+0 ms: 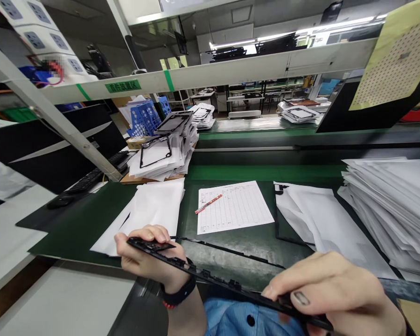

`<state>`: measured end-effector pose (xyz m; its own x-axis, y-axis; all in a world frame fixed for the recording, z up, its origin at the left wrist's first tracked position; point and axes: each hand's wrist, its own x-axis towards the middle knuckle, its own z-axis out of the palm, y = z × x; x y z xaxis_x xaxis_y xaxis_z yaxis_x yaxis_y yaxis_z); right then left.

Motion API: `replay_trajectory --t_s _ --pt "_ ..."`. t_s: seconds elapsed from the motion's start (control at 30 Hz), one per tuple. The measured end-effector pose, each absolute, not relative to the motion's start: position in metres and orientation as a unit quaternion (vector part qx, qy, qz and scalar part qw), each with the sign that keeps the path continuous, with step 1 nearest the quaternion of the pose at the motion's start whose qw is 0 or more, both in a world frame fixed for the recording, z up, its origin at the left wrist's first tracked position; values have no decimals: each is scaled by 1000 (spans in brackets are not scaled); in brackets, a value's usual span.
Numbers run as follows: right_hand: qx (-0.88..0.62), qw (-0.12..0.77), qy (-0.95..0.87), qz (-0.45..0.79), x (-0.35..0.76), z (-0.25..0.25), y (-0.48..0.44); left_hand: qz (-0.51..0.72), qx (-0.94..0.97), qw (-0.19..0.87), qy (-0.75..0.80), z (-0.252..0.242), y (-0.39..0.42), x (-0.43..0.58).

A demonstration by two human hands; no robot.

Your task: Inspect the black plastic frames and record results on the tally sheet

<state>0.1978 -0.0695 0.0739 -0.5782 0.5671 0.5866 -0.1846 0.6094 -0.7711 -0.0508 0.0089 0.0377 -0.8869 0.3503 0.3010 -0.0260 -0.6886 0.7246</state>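
Your left hand [143, 252], black wristband [180, 291] on its wrist, and your right hand [331, 284] both grip a black plastic frame [210, 277] at its ends, holding it up just above your blue smock [247, 319]. Your right fingers hide one end, and the view cuts off your lower right hand. The frame's thin far side reaches toward a ruled paper form [234, 207] with a red pen [208, 204] on the green counter [262, 172]. Loose white sheets [388, 210] pile up beyond your right hand.
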Motion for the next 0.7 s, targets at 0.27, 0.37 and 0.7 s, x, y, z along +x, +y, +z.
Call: replay_trajectory --t_s 0.27,0.37,0.7 --pt "-174 522 -743 380 187 72 -69 800 284 278 450 28 37 -39" --pt "-170 458 -773 404 186 79 -63 717 345 373 478 15 52 -29" --pt "-242 585 -754 176 186 62 -71 513 438 572 467 -11 51 -28"
